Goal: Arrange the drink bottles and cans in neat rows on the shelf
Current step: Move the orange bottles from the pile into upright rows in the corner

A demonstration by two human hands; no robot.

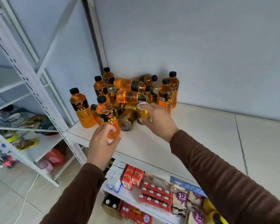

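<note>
Now six upright bottles (82, 109), three toppled; left grip (102, 143) round one bottle (108, 118), right grip (158, 120) round one can (142, 112).

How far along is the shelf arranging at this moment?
Early. Done: nothing forms a row; a few bottles stand loosely at the pile's edges. In hand: the left hand grips an upright bottle near its base, and the right hand holds a gold can. Left: bottles lying on their sides, a toppled can, and most of the shelf unfilled.
</note>
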